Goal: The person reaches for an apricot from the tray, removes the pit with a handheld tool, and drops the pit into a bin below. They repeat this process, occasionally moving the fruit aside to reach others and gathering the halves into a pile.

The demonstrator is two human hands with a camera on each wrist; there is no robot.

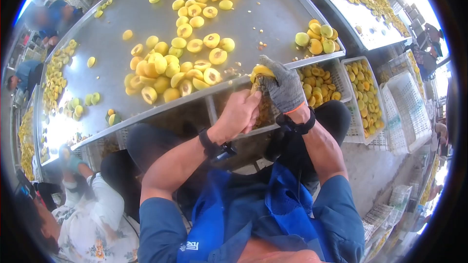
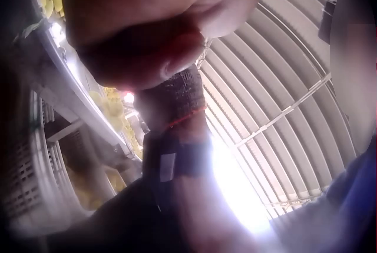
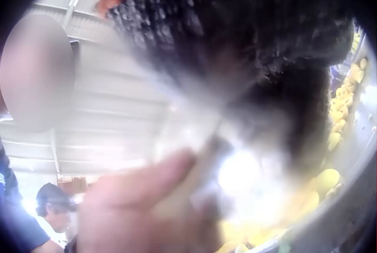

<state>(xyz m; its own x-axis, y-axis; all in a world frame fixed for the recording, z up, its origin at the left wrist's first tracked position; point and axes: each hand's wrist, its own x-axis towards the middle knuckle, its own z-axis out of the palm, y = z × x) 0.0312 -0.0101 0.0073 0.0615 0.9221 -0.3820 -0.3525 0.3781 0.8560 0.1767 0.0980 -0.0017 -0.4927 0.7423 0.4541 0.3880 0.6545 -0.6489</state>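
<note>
My right hand (image 1: pixel 284 86), in a grey knit glove with an orange cuff, grips a yellow fruit (image 1: pixel 262 71) over the metal table's near edge. Touching the glove from the left, my bare left hand (image 1: pixel 237 113) has curled fingers and pinches a thin yellowish-brown piece (image 1: pixel 255 87); what it is cannot be made out. The left wrist view has the bare hand (image 2: pixel 159 23) large and dark, the glove (image 2: pixel 182 94) beyond. In the right wrist view the glove (image 3: pixel 247 35) and blurred bare hand (image 3: pixel 141 206) almost meet.
Halved yellow fruits (image 1: pixel 195 45) lie heaped on the metal table (image 1: pixel 234 29), with a smaller pile (image 1: pixel 317 38) at its right corner. Fruit-filled crates (image 1: pixel 363 98) and stacked white crates (image 1: pixel 407 109) stand right. Another person (image 1: pixel 95 219) sits at lower left.
</note>
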